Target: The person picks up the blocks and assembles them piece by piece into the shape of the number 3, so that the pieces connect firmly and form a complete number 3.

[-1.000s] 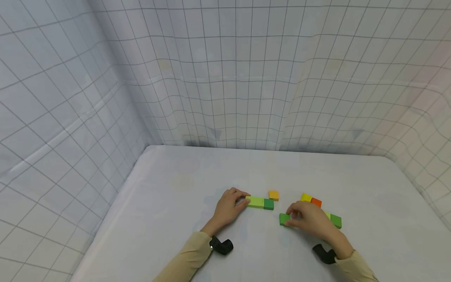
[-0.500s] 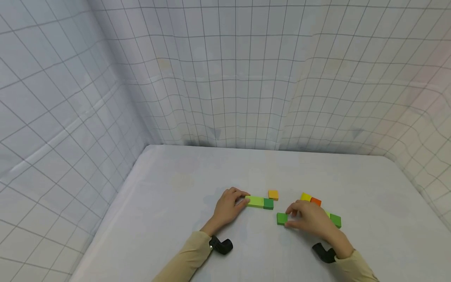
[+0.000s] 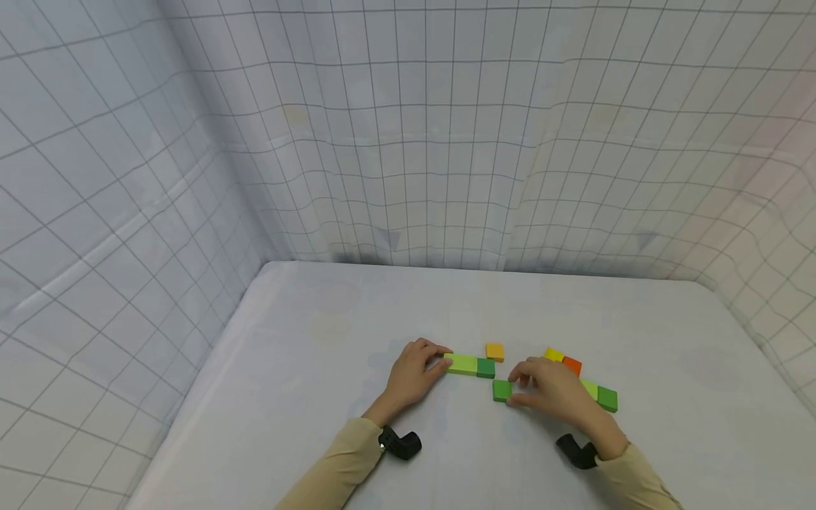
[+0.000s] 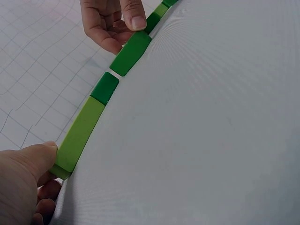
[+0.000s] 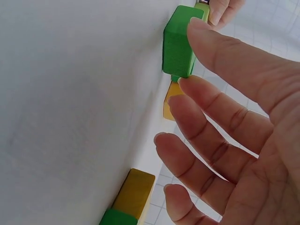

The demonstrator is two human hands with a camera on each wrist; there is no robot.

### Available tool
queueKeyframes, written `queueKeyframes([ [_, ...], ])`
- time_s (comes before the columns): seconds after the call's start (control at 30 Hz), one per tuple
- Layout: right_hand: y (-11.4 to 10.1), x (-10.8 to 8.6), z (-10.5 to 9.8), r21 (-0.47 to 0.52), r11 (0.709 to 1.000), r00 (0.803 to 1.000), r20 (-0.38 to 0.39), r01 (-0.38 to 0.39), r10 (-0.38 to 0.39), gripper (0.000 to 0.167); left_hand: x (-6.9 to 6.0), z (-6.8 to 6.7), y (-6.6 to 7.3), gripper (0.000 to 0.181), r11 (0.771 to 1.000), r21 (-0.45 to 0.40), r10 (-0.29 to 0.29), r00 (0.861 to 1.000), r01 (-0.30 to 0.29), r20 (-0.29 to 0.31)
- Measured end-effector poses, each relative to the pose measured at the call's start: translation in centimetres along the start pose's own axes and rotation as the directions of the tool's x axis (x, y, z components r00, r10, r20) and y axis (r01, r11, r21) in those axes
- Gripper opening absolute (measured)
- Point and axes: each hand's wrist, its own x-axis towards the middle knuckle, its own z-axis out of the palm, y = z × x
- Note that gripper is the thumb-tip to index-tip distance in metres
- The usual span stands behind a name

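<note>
There are 4 grn blks (image 3: pixel 501 391), 2 lt-grn blks (image 3: pixel 462 364), 1 yel blk (image 3: pixel 554 354), 1 orng blk (image 3: pixel 494 352), 1 red-orng blk (image 3: pixel 572 365) (9 visible), + 1 L hand (image 3: pixel 411 372), 1 R hand (image 3: pixel 556 391), 2 wrist cams (image 3: pixel 400 445), 2 sleeves (image 3: pixel 341 457) & 1 worktop (image 3: pixel 293 354).

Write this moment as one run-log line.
left hand: holds lime block | right hand: pinches green block | dark green block: against lime block's right end | green block: apart from dark green block

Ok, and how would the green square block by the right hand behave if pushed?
The hard-looking green square block would likely slide rather than roll, given its flat faces. It's probably stiff: its edges look straight and undented beside the right hand. Tipping seems unlikely, since it lies flat on the white table.
</note>
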Motion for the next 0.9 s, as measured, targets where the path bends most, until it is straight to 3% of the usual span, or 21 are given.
queueKeyframes([
  [0.9,-0.08,1.0,0.23,0.037,0.999,0.999,0.019,-0.027,0.027,0.026,0.02,-0.17,0.03,0.027,1.0,0.002,-0.017,1.0,0.017,0.018],
])
